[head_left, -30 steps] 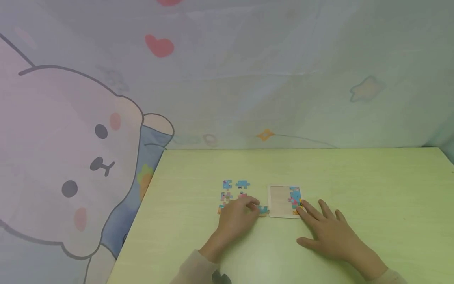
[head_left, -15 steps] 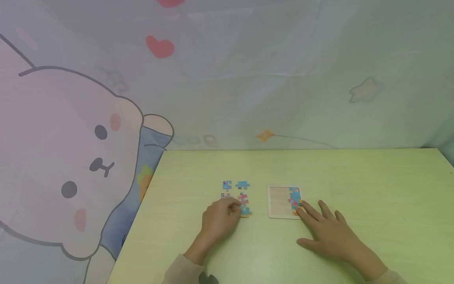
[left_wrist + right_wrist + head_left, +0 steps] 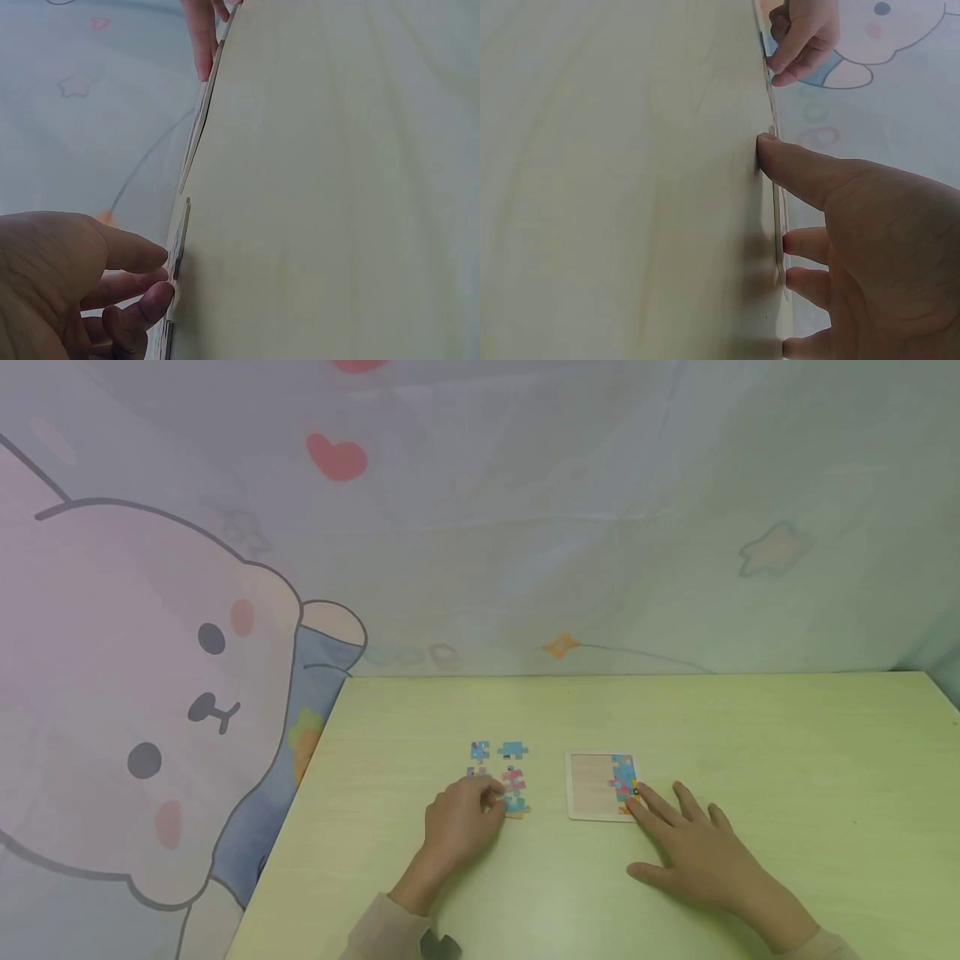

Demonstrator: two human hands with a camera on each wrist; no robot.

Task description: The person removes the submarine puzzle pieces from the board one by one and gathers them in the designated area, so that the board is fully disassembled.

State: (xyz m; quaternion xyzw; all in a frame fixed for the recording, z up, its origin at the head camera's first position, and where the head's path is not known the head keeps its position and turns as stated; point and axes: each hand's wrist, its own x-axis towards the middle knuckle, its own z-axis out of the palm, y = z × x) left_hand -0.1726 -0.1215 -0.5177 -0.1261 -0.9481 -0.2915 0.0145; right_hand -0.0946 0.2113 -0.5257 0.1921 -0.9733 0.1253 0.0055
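Note:
My left hand (image 3: 462,818) is at the left group of pieces, its thumb and index fingertips at the left edge of a teal and tan puzzle piece (image 3: 516,806), pinching it low at the table. In the left wrist view the curled fingers (image 3: 154,296) sit beside thin piece edges. My right hand (image 3: 697,856) lies spread, its fingertips at the right rim of a wooden puzzle tray (image 3: 568,789). Joined pieces (image 3: 622,772) fill the tray's right side; its left part shows bare wood. In the right wrist view the thumb (image 3: 795,161) is held apart from the other fingers.
Loose puzzle pieces lie left of the tray: a blue one (image 3: 513,750), another blue one (image 3: 480,750) and a pink one (image 3: 513,779). A further piece (image 3: 476,772) is partly behind my left hand. A printed cloth (image 3: 525,527) hangs behind the pale table (image 3: 787,743).
My left hand has moved left, away from the tray, and the teal and tan piece has moved with it. My right hand and the tray have stayed in place.

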